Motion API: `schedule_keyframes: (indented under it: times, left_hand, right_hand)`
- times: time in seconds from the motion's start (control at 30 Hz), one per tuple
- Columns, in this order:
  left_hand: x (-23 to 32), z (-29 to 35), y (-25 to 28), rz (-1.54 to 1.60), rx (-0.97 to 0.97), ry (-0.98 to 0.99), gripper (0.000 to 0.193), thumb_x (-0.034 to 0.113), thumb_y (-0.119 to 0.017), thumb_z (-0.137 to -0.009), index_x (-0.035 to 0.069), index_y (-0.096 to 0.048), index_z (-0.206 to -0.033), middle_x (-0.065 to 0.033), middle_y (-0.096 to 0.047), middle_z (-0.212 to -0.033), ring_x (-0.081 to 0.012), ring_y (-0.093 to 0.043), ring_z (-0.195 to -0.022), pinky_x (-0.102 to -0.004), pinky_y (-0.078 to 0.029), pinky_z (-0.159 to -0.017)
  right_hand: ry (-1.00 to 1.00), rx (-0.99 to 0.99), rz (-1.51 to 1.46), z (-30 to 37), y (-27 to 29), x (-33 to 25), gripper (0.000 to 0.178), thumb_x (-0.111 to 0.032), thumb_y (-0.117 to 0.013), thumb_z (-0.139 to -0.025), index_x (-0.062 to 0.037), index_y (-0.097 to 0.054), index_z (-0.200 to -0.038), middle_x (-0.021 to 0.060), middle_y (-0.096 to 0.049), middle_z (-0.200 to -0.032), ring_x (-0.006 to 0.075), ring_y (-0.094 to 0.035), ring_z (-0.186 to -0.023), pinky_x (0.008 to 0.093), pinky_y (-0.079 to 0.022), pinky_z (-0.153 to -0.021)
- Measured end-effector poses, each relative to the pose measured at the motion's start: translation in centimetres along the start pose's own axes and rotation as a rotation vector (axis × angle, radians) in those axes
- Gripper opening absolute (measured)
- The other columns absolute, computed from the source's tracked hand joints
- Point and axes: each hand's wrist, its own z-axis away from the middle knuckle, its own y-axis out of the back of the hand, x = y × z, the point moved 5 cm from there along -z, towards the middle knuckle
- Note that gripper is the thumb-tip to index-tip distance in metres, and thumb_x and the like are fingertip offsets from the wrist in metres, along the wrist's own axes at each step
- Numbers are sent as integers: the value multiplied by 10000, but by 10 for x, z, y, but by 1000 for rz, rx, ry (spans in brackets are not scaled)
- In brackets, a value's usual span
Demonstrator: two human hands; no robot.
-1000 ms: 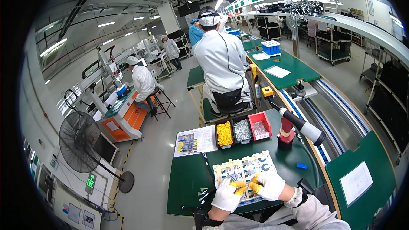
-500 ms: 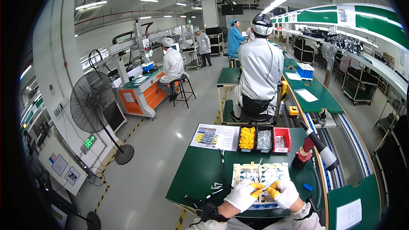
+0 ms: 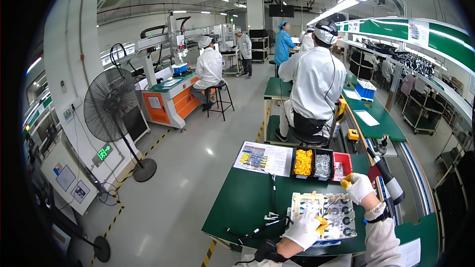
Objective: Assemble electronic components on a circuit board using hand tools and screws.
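A pale tray of small round parts [image 3: 341,215] lies on the green bench [image 3: 247,202] right in front of me. My left hand [image 3: 306,228], in a white glove with yellow fingertips, rests on the tray's near left side. My right hand [image 3: 357,187], gloved the same way, is raised at the red bin [image 3: 341,162], fingers curled; whether it holds anything is unclear. Beside the red bin stand a black bin of yellow parts [image 3: 303,161] and a bin of clear bagged parts [image 3: 323,164].
A printed instruction sheet [image 3: 263,157] lies at the bench's far left. A cabled tool [image 3: 257,229] lies near the front edge. A powered screwdriver [image 3: 388,179] hangs at right. A seated worker [image 3: 316,86] faces away ahead. A pedestal fan [image 3: 113,106] stands on the floor at left.
My view has swung left and tilted up. My right hand left the tray, where both hands worked together, and reached up to the red bin. The left hand stayed on the tray.
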Motion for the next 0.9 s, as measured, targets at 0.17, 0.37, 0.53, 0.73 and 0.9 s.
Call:
schedule_keyframes:
  times: [0.17, 0.37, 0.53, 0.73, 0.9]
  left_hand:
    - [-1, 5, 0, -8, 39, -19, 235, 152, -715, -888, 29, -741, -1087, -189, -608, -1118, -380, -604, -1057, -469, -496, -956]
    - [-7, 4, -15, -32, 24, 28, 324, 197, -688, -909, 79, -731, -1207, -195, -587, -1182, -417, -566, -1115, -558, -449, -994]
    - [-6, 4, -20, -76, 133, -8, 252, 128, -671, -893, 8, -695, -1113, -225, -609, -1152, -421, -605, -1077, -497, -489, -975]
    - [-16, 4, -30, -5, 145, 43, 227, 122, -634, -929, 29, -723, -1115, -212, -647, -1092, -387, -639, -1008, -489, -505, -938]
    - [-11, 2, -21, 122, 182, 101, 184, 143, -655, -953, 66, -754, -1088, -178, -662, -1011, -381, -647, -941, -481, -507, -881]
  right_hand:
    - [-6, -208, 363, -73, -40, -14, 251, -203, -734, -871, -20, -792, -1033, 229, -763, -976, 386, -743, -936, 428, -587, -854]
    - [113, -367, 755, -145, -99, 9, 309, -250, -654, -894, -33, -798, -1061, 221, -766, -1057, 380, -743, -1020, 426, -591, -866]
    - [459, -631, 1246, -166, -162, 53, 270, -132, -606, -954, -130, -811, -1130, 160, -768, -1171, 318, -755, -1067, 386, -610, -861]
    - [55, -386, 976, -166, -166, 73, 253, -158, -623, -951, -88, -813, -1102, 171, -775, -1137, 333, -754, -1072, 416, -610, -862]
    - [118, -363, 1046, -171, -175, 81, 242, -142, -629, -935, -106, -821, -1079, 178, -778, -1106, 343, -759, -1048, 419, -616, -847]
